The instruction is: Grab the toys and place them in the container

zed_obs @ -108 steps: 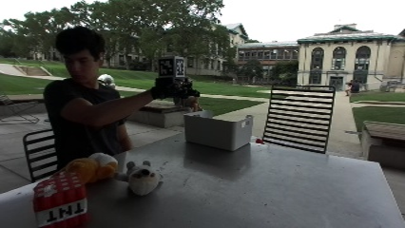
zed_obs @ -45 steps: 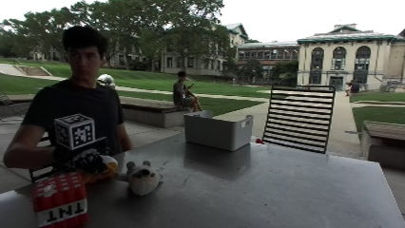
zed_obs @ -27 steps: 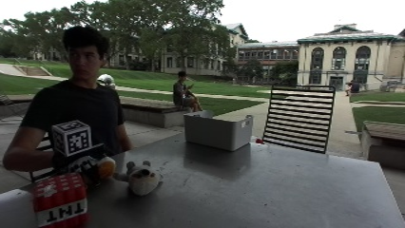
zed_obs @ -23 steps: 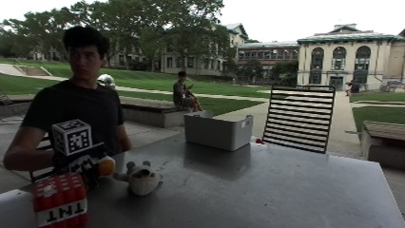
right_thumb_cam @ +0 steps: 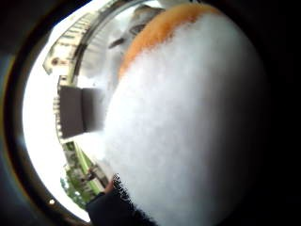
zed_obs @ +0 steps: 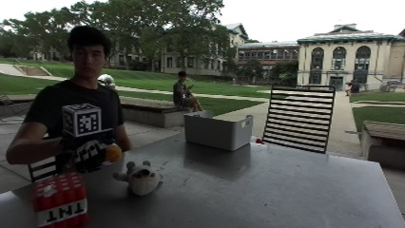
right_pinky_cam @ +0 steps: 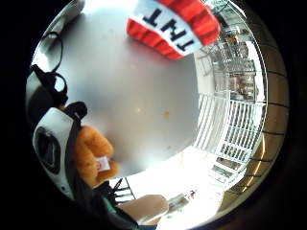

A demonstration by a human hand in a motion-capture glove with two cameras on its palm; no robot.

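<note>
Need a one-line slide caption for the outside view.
Gloved right hand grips an orange-and-white plush; TNT plush, grey plush and container sit on the table.

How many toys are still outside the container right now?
3: the orange and white plush gripped in the gloved right hand, the grey plush and the TNT block on the table. The container's inside is hidden.

overcast daylight | bright sky glare | soft shadows | palm views blurred

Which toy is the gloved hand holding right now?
The orange and white plush toy, lifted in the gloved right hand. The TNT block and the grey plush animal lie untouched on the table.
</note>
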